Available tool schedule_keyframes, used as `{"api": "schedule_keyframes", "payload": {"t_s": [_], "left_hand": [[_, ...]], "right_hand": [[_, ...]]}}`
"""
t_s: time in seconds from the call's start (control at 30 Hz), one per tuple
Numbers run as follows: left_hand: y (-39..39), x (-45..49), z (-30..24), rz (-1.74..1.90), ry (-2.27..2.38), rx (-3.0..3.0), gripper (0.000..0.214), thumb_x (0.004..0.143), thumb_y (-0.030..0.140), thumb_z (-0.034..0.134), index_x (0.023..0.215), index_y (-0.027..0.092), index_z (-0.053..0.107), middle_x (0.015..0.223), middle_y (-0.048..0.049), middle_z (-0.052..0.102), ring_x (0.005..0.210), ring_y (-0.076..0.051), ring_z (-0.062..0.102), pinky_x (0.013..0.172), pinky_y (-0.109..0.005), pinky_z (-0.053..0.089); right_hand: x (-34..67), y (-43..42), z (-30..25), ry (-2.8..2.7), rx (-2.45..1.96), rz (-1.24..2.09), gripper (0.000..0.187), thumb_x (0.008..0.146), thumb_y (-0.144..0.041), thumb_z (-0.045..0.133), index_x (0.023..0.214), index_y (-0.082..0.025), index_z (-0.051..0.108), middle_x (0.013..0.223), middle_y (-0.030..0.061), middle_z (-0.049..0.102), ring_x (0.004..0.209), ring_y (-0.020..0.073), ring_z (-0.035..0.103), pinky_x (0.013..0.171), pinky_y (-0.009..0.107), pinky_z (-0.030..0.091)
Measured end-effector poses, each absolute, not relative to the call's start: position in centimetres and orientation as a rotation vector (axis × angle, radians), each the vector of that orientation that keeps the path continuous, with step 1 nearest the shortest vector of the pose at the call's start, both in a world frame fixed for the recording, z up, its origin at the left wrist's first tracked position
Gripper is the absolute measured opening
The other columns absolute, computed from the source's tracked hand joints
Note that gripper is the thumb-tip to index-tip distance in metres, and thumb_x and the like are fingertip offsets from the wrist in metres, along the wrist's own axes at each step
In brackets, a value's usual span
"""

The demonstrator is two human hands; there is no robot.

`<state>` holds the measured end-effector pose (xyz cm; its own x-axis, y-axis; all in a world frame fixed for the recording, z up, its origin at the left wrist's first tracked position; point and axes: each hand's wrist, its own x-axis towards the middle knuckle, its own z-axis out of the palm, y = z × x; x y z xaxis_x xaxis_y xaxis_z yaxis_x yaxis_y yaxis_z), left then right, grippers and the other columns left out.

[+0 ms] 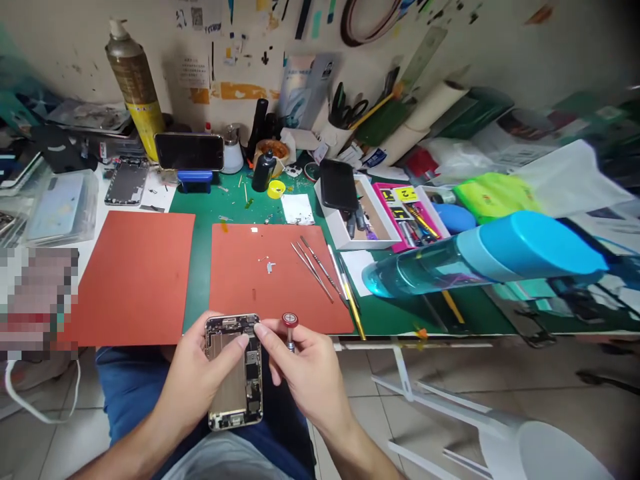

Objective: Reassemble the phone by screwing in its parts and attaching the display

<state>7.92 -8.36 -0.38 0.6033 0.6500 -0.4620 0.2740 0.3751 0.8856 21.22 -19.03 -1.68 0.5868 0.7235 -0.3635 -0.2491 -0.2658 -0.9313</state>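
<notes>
Orange mat [250, 280], left hand [193, 377] gripping phone [234, 373], right hand [305, 377] pinching screwdriver [289, 331]

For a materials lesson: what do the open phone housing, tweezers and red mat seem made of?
The open phone housing looks like aluminium: grey metallic sheen. The tweezers look like polished steel: glinting. The red mat looks like silicone rubber: dull, matte.

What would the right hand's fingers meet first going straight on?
The opened smartphone in the left hand; the right hand, holding a red-capped screwdriver, seems at its edge already, depth unclear.
</notes>
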Motion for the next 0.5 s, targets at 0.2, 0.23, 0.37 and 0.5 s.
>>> {"api": "schedule_keyframes", "payload": {"t_s": [0.2, 0.23, 0.37, 0.5], "left_hand": [[-7.2, 8.5, -0.1, 0.247, 0.991, 1.232, 0.048, 0.083, 0.061, 0.085, 0.094, 0.022, 0.059, 0.08, -0.0006, 0.073, 0.071, -0.019, 0.071, 0.067, -0.03, 0.057], [-7.1, 8.6, -0.1, 0.247, 0.994, 1.238, 0.047, 0.083, 0.06, 0.085, 0.093, 0.022, 0.059, 0.079, -0.0002, 0.073, 0.071, -0.019, 0.07, 0.066, -0.029, 0.056], [-6.8, 8.8, -0.3, 0.255, 1.005, 1.285, 0.046, 0.082, 0.058, 0.085, 0.091, 0.02, 0.061, 0.079, 0.0002, 0.072, 0.072, -0.017, 0.066, 0.065, -0.026, 0.053], [-6.7, 8.8, -0.5, 0.227, 1.012, 1.264, 0.045, 0.083, 0.058, 0.084, 0.091, 0.02, 0.061, 0.08, 0.0002, 0.071, 0.072, -0.016, 0.066, 0.065, -0.026, 0.053]], "right_hand": [[21.1, -18.7, -1.3, -0.442, -1.66, 0.947, 0.039, 0.092, -0.055, 0.075, 0.091, -0.017, 0.084, 0.05, -0.0047, 0.055, 0.041, 0.011, 0.046, 0.047, 0.027, 0.041], [21.1, -18.7, -1.3, -0.443, -1.669, 0.943, 0.039, 0.093, -0.055, 0.075, 0.091, -0.017, 0.084, 0.05, -0.0047, 0.055, 0.041, 0.011, 0.046, 0.047, 0.027, 0.041], [21.0, -18.6, -1.4, -0.446, -1.696, 0.924, 0.037, 0.094, -0.054, 0.073, 0.09, -0.018, 0.084, 0.05, -0.0051, 0.055, 0.041, 0.0108, 0.047, 0.047, 0.026, 0.041], [21.0, -18.5, -1.4, -0.452, -1.697, 0.918, 0.037, 0.094, -0.054, 0.072, 0.086, -0.019, 0.081, 0.05, -0.0054, 0.054, 0.042, 0.0108, 0.047, 0.046, 0.026, 0.041]]}}
